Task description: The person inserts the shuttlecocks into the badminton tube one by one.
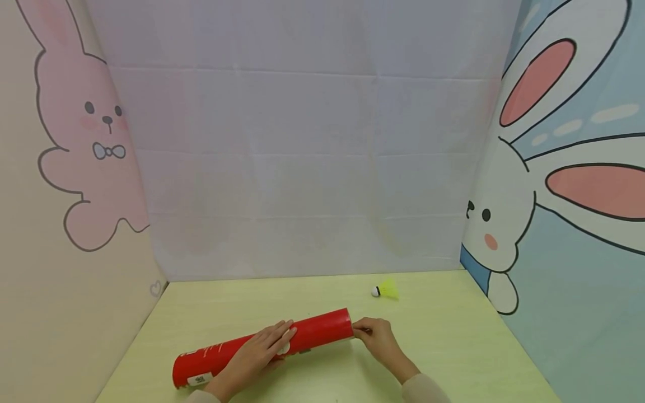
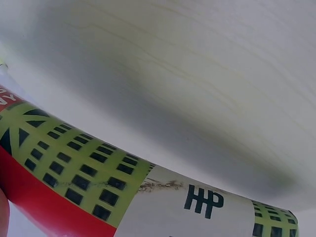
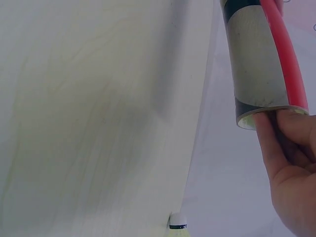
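A long red shuttlecock tube point(image 1: 322, 329) slants above the table, its right end raised and its left end lower. My left hand point(image 1: 257, 352) grips it around the middle, fingers across the top and the thumb low on the near side. At the raised right end, my right hand point(image 1: 378, 338) has its thumb and index finger at the tube's mouth. The right wrist view shows those fingertips point(image 3: 264, 118) reaching inside the rim of the tube point(image 3: 256, 59), where they are hidden. Whether they pinch anything there cannot be seen. The left wrist view shows the tube's printed underside point(image 2: 187, 212).
A yellow shuttlecock point(image 1: 387, 290) with a white cork lies on its side near the back of the pale table point(image 1: 453, 330). Behind hangs a white cloth point(image 1: 302, 168), and rabbit-patterned panels point(image 1: 579, 291) stand at both sides.
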Demonstrator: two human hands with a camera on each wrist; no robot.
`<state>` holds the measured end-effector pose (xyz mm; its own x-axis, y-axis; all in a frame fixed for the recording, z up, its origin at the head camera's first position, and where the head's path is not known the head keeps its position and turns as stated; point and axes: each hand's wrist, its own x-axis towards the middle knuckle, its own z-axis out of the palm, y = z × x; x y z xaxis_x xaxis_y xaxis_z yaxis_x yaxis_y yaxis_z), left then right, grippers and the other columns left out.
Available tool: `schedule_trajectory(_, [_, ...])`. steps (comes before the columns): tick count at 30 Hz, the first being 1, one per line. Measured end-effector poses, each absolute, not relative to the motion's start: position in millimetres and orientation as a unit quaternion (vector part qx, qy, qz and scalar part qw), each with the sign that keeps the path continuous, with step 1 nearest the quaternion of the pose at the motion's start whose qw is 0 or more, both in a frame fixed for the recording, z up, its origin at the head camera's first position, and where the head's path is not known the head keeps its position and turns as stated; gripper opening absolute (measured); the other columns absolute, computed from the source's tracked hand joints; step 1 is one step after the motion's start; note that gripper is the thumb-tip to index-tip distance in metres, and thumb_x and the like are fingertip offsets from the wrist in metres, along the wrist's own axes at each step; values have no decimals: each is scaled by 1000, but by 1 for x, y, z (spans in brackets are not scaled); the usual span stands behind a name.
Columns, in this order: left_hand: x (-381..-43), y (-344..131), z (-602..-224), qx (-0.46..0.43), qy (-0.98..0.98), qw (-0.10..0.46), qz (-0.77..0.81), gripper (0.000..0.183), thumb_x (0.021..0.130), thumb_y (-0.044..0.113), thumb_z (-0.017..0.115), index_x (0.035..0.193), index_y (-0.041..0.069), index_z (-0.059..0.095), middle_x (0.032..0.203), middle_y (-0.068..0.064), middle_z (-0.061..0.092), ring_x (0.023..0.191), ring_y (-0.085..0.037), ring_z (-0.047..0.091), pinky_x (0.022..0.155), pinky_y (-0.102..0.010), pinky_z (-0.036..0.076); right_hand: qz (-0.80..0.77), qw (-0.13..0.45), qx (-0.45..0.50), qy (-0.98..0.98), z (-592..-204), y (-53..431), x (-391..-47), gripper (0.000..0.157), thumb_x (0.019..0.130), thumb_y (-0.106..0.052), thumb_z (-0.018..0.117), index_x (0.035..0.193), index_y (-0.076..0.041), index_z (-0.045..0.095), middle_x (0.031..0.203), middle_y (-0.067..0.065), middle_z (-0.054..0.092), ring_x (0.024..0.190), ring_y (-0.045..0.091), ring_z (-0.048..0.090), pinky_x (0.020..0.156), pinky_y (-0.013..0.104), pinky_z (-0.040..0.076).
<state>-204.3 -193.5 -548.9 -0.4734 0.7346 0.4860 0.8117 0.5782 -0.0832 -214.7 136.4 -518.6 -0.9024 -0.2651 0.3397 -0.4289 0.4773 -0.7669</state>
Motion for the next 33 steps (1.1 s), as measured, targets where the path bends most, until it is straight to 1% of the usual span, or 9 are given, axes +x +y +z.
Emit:
schedule_trajectory(5, [-204, -192, -548, -452, -856, 238, -80, 91, 71, 22, 86, 147, 9, 39, 148, -9, 43, 133, -23, 44, 98, -36, 48, 470, 78, 223, -850, -518, 136, -218, 7, 81, 5, 70, 84, -1, 75, 82, 9, 73, 72, 13, 68, 64, 21, 56])
schedule_trajectory(9, [-205, -194, -548, -455, -854, 239, -83, 89, 72, 23, 85, 147, 9, 40, 148, -10, 43, 132, -24, 44, 98, -36, 48, 470, 63, 227, -851, -518, 138, -221, 8, 82, 4, 71, 86, -1, 75, 84, 8, 73, 74, 11, 67, 65, 20, 55])
schedule_trajectory(12, [-206, -196, -548, -454, -854, 240, -83, 89, 73, 24, 84, 147, 9, 39, 148, -10, 43, 133, -24, 44, 99, -36, 46, 466, 57, 235, -851, -518, 141, -223, 7, 83, 1, 71, 88, -2, 75, 86, 7, 73, 76, 11, 68, 66, 20, 55])
schedule_trajectory(17, [-208, -199, -549, -448, -856, 242, -88, 92, 71, 22, 86, 148, 9, 38, 149, -9, 41, 133, -24, 44, 100, -37, 46, 456, 72, 241, -854, -521, 153, -228, 7, 84, -4, 70, 89, -3, 75, 87, 6, 73, 77, 12, 68, 67, 22, 56])
schedule_trajectory(21, [-208, -200, -550, -447, -855, 244, -95, 93, 69, 20, 87, 148, 9, 38, 150, -9, 40, 133, -24, 44, 99, -38, 47, 446, 92, 213, -864, -521, 166, -235, 7, 86, -5, 69, 90, -5, 75, 88, 5, 72, 79, 13, 67, 68, 22, 56])
schedule_trajectory(24, [-209, -200, -550, -449, -854, 246, -92, 94, 68, 20, 87, 148, 9, 38, 148, -10, 42, 132, -25, 45, 97, -38, 48, 440, 102, 186, -873, -521, 176, -242, 9, 87, -5, 68, 93, -6, 74, 91, 7, 72, 82, 17, 68, 70, 23, 56])
schedule_trajectory(28, [-208, -200, -550, -452, -853, 244, -92, 93, 70, 21, 86, 148, 9, 38, 148, -11, 42, 132, -25, 45, 97, -38, 48, 445, 109, 144, -877, -521, 189, -251, 13, 88, -1, 66, 101, -2, 71, 97, 11, 70, 88, 25, 67, 74, 28, 57])
schedule_trajectory(33, [-208, -202, -551, -453, -852, 246, -92, 90, 71, 22, 86, 147, 9, 39, 149, -9, 41, 132, -25, 45, 98, -37, 48, 452, 127, 90, -878, -527, 205, -265, 23, 88, 3, 65, 110, 6, 66, 104, 18, 67, 92, 31, 65, 78, 34, 57])
